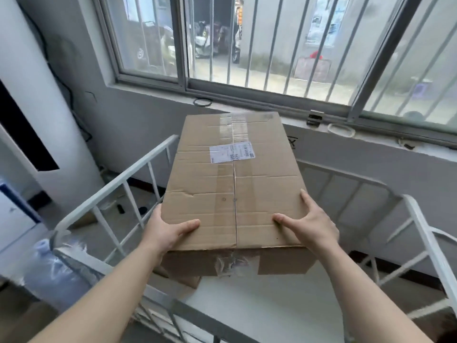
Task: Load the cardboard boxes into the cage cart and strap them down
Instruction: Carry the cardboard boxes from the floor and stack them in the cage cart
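Cardboard box [232, 184] gripped at near corners, left hand [168, 231], right hand [309, 224], above cage cart [108, 189]

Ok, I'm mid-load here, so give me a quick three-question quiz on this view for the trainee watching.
1. True or false: the cardboard box is gripped by one hand only.
2. Where is the white shipping label? A) on the near side face B) on the top, toward the far end C) on the top, between the thumbs
3. Short answer: does any strap cross the box or the cage cart rails?
Key: 1 false, the left hand and right hand both grip its near corners; 2 B; 3 no, none in view.
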Demonstrator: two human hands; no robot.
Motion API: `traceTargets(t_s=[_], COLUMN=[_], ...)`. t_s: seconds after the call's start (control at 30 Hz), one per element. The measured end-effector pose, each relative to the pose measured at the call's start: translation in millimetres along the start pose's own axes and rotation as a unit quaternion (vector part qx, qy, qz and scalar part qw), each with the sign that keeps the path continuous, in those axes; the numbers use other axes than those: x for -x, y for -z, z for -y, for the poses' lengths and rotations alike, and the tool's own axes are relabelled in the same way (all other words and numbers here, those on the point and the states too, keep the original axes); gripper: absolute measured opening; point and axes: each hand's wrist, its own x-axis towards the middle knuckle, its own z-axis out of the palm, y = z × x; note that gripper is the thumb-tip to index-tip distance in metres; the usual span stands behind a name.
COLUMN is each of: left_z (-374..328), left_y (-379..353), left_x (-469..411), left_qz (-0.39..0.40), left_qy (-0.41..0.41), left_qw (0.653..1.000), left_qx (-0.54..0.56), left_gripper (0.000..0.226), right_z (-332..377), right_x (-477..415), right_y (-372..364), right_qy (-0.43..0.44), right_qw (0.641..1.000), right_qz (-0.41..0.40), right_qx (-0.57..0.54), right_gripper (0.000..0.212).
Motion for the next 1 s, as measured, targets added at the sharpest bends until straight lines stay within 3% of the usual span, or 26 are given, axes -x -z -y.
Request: traceTargets(t_s=[0.3, 0.63, 1.0], left_z=[40, 87, 165], left_y=[52, 111, 99], left_x=[-89, -238, -371], left_qz=[0.014, 0.095, 0.132], left_qy=[0.068, 0.121, 0.133], left_qw=[0.998, 0.983, 0.965], left_qx=[-0.004, -0.098, -0.184], left_gripper=[0.068, 0.075, 0.084], right_z=[56, 111, 96], right_x=[-48, -80, -144], right_y=[-105, -225, -356], right_qy=[-0.032, -0.145, -0.221], right_qw=[0.997, 0.987, 0.972], right_qz=[0.07, 0.075, 0.078], right_qx=[0.024, -0.011, -0.031], right_gripper=[0.1, 0.1, 0.106])
